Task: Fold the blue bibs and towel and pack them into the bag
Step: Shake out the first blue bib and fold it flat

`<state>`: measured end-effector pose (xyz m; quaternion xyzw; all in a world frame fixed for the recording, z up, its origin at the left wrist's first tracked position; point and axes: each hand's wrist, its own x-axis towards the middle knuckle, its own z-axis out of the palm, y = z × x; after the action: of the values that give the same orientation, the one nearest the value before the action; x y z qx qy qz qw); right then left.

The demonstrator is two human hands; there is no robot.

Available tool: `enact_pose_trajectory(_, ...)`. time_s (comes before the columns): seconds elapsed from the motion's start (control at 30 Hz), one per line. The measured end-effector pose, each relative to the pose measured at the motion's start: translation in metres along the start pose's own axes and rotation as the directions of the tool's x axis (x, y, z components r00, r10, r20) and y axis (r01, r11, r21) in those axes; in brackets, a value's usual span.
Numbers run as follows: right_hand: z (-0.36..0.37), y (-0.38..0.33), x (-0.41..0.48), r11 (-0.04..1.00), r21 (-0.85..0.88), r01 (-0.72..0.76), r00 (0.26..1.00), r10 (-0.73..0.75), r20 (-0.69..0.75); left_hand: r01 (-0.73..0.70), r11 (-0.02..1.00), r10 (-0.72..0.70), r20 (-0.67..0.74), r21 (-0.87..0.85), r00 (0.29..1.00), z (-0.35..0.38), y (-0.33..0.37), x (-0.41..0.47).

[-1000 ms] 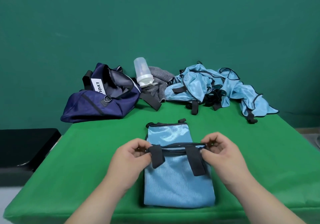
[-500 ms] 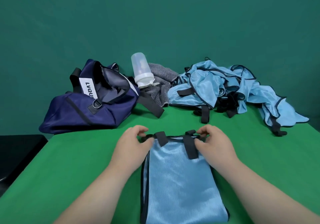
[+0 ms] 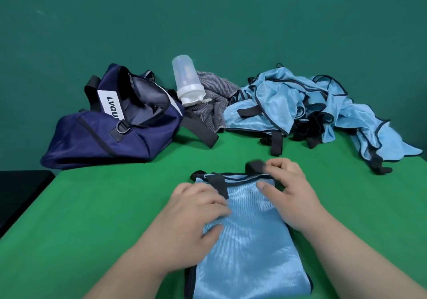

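Left hand (image 3: 196, 208): pressed flat on folded bib (image 3: 249, 252) by counter's (image 3: 92, 206) front edge.
Right hand (image 3: 291, 192): pinched the far strap (image 3: 255, 166).
Advice: tuck strap in, keep edges aligned.

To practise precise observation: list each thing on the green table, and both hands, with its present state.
folded bib: folded flat.
left hand: fingers straight, pressing the folded bib.
right hand: pinches the folded bib's top edge.
bib pile: unfolded, heaped.
towel: crumpled, unfolded.
bag: unzipped, mouth open.
bottle: upside down, lid on.
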<state>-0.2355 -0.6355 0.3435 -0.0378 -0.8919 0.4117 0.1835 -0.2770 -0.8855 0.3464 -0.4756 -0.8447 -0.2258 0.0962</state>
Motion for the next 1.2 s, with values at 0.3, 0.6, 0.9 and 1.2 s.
enact_pose_trajectory(0.3, -0.002, 0.001, 0.004, 0.989, -0.144, 0.010, 0.984, 0.016, 0.175, 0.280, 0.960, -0.270, 0.200, -0.025, 0.942, -0.002, -0.004, 0.004)
enact_pose_trajectory(0.6, -0.010, -0.009, -0.012, 0.907, -0.391, 0.156, 0.897, 0.036, 0.440, 0.390, 0.911, -0.411, 0.228, 0.132, 0.883, 0.001, -0.012, 0.008)
enact_pose_trajectory(0.9, -0.006, -0.006, -0.003, 0.812, -0.518, 0.267, 0.848, 0.058, 0.527, 0.353, 0.917, -0.394, 0.297, 0.185, 0.870, -0.006, -0.023, 0.005)
enact_pose_trajectory(1.2, -0.012, -0.038, -0.031, 0.855, -0.475, 0.210, 0.831, 0.100, 0.547, 0.122, 0.964, -0.191, 0.297, 0.236, 0.936, -0.003, 0.028, -0.002)
